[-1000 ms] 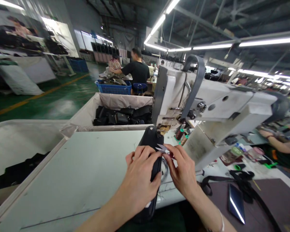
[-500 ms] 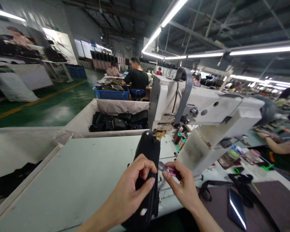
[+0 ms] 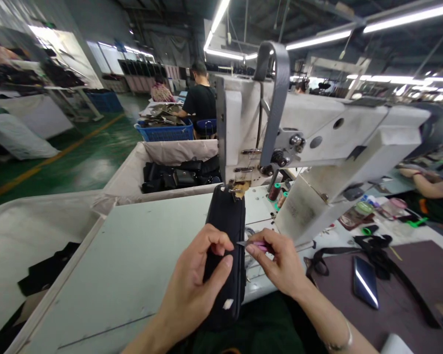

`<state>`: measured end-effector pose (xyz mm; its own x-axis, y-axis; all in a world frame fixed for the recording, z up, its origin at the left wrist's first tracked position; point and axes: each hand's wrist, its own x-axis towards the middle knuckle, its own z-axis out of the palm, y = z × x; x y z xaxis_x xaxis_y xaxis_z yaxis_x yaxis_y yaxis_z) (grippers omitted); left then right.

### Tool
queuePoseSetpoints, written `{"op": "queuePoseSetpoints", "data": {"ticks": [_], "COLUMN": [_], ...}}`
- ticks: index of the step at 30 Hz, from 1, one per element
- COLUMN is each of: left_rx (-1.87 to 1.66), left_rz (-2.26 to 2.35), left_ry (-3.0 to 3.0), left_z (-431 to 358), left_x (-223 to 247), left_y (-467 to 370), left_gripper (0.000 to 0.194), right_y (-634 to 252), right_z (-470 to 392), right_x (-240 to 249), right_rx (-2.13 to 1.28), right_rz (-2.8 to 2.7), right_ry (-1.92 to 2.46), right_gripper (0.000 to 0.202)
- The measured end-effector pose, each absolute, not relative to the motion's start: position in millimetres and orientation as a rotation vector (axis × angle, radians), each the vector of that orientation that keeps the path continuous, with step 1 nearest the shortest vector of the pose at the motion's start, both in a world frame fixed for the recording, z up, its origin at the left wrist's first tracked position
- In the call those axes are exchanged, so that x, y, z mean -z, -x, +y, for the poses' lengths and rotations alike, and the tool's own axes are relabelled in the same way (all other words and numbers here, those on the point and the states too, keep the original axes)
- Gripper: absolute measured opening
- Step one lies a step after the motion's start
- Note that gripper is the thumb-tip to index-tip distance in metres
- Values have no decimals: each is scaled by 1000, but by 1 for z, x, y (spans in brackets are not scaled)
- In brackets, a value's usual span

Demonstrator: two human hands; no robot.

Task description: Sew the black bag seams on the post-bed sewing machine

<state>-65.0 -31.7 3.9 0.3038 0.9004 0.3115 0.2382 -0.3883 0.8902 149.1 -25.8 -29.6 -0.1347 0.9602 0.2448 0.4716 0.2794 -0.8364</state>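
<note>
A long black padded piece (image 3: 227,211), like a bag or case, lies lengthwise on the sewing machine bed, its far end below the presser foot (image 3: 239,191). My left hand (image 3: 203,275) is over its near part, thumb and curled index finger apart, with nothing visible between them. My right hand (image 3: 280,260) is closed on small thread snips (image 3: 257,244) with a pink handle. Their pointed metal blade faces left, close to the black piece's right edge and my left fingertips. A small white patch (image 3: 228,304) shows on the near end.
The sewing machine (image 3: 317,128) rises ahead and to the right. Thread spools (image 3: 274,191) stand behind the needle area. Cloth-lined bins (image 3: 133,172) with black pieces border the table (image 3: 133,255). At right lie a phone (image 3: 365,281) and black straps (image 3: 372,246). Other people sit farther off.
The view has shifted, so the machine appears larger and higher. The snips have turned, their blade now pointing left toward my left fingers. Both hands stay beside the black piece.
</note>
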Motion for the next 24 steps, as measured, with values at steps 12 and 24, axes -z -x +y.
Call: {"op": "queuePoseSetpoints", "data": {"ticks": [12,24], "left_rx": [-1116,-1172], "left_rz": [1436,1717], "left_ry": [-2567,-2101], "left_z": [-72,45], "left_x": [44,5], "left_y": [53,43], "left_gripper": [62,27], "right_y": [-76,-95], "right_z": [-127,-55], "right_x": [188,113], "right_rx": [-1462,-1152], "right_rz": [-609,-745], "right_ry": [1349,1340], "right_gripper": [62,39]}}
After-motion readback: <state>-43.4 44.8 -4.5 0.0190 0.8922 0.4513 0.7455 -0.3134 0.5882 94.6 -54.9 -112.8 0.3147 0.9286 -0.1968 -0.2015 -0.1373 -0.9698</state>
